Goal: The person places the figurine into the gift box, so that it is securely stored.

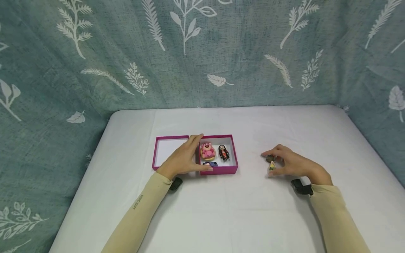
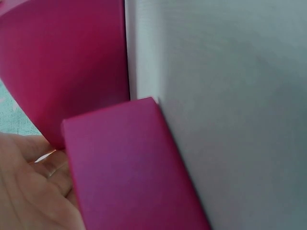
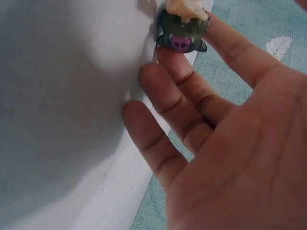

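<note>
My left hand spans the left side of an open magenta box, thumb along its front wall and fingertips at the back rim. Inside the white-lined box lie a pink bear figurine, a dark-haired doll figurine and a blue figurine, partly hidden by the front wall. To the right, my right hand holds a small figurine between thumb and fingers, low over the table. Its dark green top, with a purple snout, shows in the right wrist view.
A shallow magenta lid with a white inside lies left of the box, partly behind my left hand. White cloth covers the table. A green leaf-patterned curtain hangs behind it and at both sides.
</note>
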Motion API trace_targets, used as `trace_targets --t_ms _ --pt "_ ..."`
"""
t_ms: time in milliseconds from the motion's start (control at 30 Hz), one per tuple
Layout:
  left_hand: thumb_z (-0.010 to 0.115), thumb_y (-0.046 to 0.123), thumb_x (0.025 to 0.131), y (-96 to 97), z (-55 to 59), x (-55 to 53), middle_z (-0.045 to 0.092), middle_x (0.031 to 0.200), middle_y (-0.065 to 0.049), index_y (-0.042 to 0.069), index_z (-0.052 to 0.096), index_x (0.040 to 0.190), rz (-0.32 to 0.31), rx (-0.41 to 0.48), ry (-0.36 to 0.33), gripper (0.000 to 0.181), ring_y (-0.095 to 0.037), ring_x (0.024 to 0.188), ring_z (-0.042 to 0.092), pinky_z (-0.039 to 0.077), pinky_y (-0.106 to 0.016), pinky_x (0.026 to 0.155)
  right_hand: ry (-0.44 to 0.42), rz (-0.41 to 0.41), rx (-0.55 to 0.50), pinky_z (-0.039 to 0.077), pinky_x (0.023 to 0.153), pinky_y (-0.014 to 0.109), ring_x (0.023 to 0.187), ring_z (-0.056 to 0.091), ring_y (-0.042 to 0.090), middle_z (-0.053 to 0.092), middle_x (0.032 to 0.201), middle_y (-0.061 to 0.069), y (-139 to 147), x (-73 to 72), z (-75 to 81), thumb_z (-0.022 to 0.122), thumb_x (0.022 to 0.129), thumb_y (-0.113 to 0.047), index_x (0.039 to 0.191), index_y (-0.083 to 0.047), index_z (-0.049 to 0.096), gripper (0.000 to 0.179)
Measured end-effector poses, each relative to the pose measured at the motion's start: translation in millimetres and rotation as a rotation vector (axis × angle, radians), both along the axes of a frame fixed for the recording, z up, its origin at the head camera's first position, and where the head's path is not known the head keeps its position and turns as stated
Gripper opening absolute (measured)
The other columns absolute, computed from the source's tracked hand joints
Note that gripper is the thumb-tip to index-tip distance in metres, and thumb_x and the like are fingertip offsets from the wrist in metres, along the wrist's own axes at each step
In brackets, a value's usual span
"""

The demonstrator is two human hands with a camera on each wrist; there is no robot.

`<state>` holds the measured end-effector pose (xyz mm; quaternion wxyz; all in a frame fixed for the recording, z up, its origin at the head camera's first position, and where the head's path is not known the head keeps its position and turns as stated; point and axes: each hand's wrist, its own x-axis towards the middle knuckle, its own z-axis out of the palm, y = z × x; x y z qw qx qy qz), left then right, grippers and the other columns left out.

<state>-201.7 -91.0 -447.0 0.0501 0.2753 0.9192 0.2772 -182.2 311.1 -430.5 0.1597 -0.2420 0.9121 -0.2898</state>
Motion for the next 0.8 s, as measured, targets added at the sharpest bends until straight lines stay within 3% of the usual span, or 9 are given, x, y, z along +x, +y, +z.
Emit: trace_targets --t_ms 300,533,800 --pt "0.072 0.074 0.068 0.4 1.0 0.1 0.032 0.154 -0.005 0.019 0.015 0.158 0.004 0.002 -0.007 0.120 -0.025 0.134 0.045 0.044 -0.045 0.107 -0.024 -0.084 0.035 0.046 0.089 0.042 0.105 0.052 0.027 0.052 0.118 0.015 6.0 1.0 2.9 0.083 0.077 -0.037 0.137 0.003 0.047 0.081" --pt "0.071 0.075 0.068 -1.0 0.6 0.4 0.031 0.154 -0.006 0.016 0.016 0.158 0.007 0.005 -0.012 0.121 -0.025 0.135 0.044 0.042 -0.046 0.109 0.026 -0.081 0.063 0.046 0.078 0.033 0.094 0.050 0.021 0.054 0.107 0.010 5.2 -0.8 3.6 0.084 0.076 -0.037 0.128 0.002 0.056 0.071" --pt "0.073 0.074 0.067 0.2 0.9 0.7 0.032 0.154 -0.006 0.013 0.018 0.157 0.006 0.008 -0.009 0.122 -0.025 0.136 0.044 0.042 -0.046 0.109 0.071 -0.094 0.039 0.043 0.073 0.028 0.091 0.049 0.020 0.054 0.106 0.007 8.4 -1.2 4.0 0.085 0.076 -0.037 0.128 -0.004 0.059 0.067"
